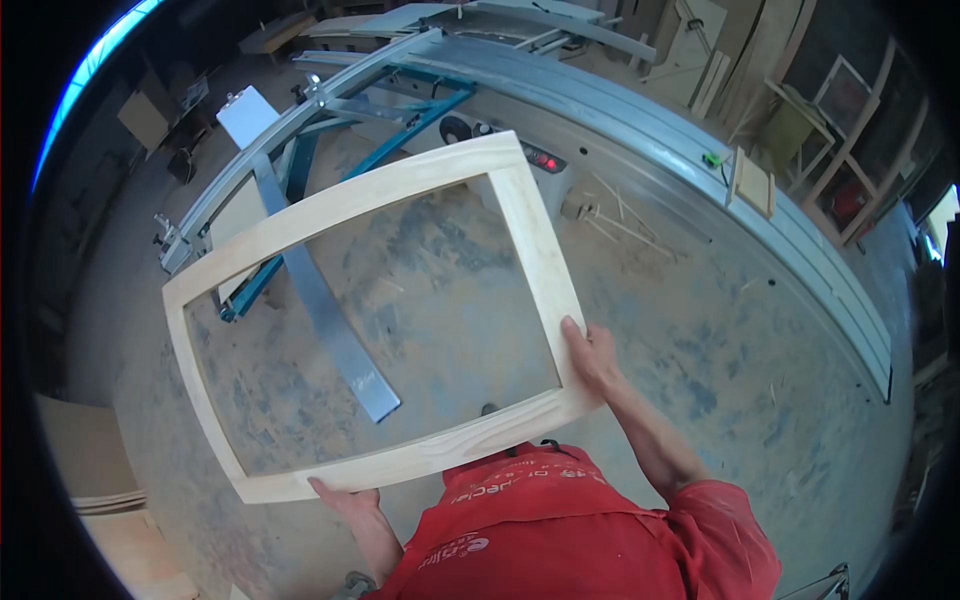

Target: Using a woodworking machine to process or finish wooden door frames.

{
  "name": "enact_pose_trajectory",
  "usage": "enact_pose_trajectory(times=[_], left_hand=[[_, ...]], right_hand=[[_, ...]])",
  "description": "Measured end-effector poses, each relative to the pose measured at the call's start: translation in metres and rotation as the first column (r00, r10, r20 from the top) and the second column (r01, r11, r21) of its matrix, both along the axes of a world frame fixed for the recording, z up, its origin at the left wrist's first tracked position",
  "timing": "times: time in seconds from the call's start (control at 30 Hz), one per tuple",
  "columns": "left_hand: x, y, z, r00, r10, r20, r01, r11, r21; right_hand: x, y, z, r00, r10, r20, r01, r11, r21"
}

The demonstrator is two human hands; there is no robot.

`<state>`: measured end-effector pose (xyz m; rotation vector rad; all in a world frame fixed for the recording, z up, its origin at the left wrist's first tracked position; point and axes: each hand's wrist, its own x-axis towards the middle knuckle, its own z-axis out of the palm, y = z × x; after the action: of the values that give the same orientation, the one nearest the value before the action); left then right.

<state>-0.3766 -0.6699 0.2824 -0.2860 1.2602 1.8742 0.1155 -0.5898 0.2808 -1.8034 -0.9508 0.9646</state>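
Supporting the pale wooden frame [540, 260] above the floor [680, 330], the left hand [352, 505] gripped its near edge and the right hand [592, 357] its right side, thumbs on top, other fingers mostly hidden, probably for balancing its wide shape.

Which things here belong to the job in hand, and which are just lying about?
In the job:
pale wooden frame, held by left grip and right grip
possibly the metal machine beyond

Seemingly lying about:
stacked boards, lower left
small wooden panel, right
small green object
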Motion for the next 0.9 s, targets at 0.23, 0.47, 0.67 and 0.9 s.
enact_pose_trajectory(times=[0.23, 0.47, 0.67, 0.9], left_hand=[[0.081, 0.275, -0.017, 0.98, -0.185, 0.066, 0.186, 0.983, 0.0], [0.199, 0.498, -0.078, 0.975, -0.197, 0.103, 0.194, 0.98, 0.042], [0.279, 0.633, -0.093, 0.981, -0.143, 0.13, 0.132, 0.987, 0.09], [0.34, 0.828, -0.119, 0.981, -0.088, 0.174, 0.07, 0.991, 0.11]], right_hand=[[0.095, 0.203, -0.024, 0.967, -0.188, 0.174, 0.209, 0.972, -0.112], [0.217, 0.445, -0.109, 0.962, -0.193, 0.193, 0.219, 0.968, -0.123], [0.301, 0.591, -0.094, 0.975, -0.216, 0.054, 0.222, 0.957, -0.188], [0.365, 0.832, -0.089, 0.995, -0.097, 0.038, 0.103, 0.969, -0.226]])
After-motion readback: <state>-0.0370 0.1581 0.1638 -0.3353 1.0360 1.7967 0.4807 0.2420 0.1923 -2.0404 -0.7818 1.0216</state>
